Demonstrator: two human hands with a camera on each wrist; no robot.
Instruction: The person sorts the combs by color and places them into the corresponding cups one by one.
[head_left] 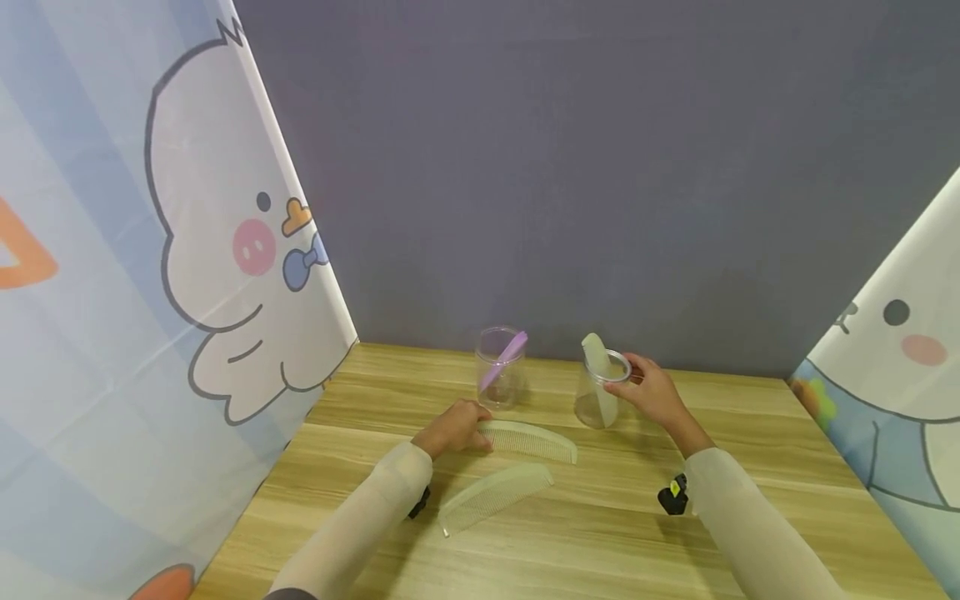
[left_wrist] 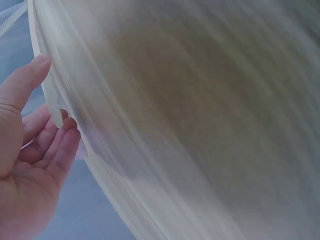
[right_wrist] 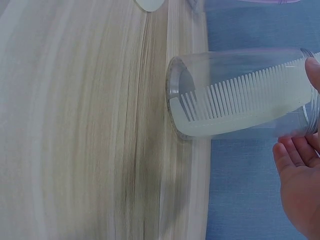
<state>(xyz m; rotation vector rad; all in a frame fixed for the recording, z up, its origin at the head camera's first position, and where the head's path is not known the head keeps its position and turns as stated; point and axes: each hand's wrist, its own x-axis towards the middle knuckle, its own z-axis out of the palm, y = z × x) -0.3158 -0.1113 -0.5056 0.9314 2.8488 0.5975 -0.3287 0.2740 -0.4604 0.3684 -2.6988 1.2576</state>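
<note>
My left hand is at the left end of a pale green comb lying on the table, thumb on one side and fingers on the other. In the left wrist view the comb's end lies between thumb and curled fingers. My right hand holds a clear jar near its rim, thumb in front and fingers behind. Inside that jar leans another pale comb, its top sticking out above the rim. A third pale comb lies flat nearer to me.
A second clear jar stands at the back, left of the held one, with a purple comb leaning in it. Behind the wooden table rises a grey wall. Cartoon-printed curtains flank both sides.
</note>
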